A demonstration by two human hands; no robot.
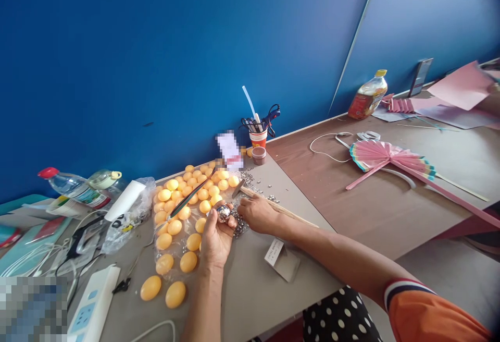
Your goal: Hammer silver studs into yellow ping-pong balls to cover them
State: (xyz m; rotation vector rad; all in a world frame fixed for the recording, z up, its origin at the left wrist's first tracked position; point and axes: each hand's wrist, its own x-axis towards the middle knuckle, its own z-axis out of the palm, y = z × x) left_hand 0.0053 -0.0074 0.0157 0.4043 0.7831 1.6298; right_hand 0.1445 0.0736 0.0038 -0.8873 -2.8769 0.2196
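My left hand [215, 237] is raised over the table with its fingers curled round a small shiny silver ball [223, 211]. My right hand [257, 213] lies palm down just to the right, fingers bent over a heap of tiny silver pieces [239, 226]; what its fingertips pinch is hidden. Several orange balls [187, 201] lie on a clear plastic sheet to the left of both hands. A dark rod [189, 198] slants across them. A small hammer [238, 187] lies behind the hands.
A paper cup of tools [258, 134] and a small brown jar [258, 155] stand by the blue wall. Bottles [74, 188], a plastic bag, cables and a power strip [91, 305] crowd the left. A pink paper fan [386, 159] and an oil bottle [367, 97] are on the right table.
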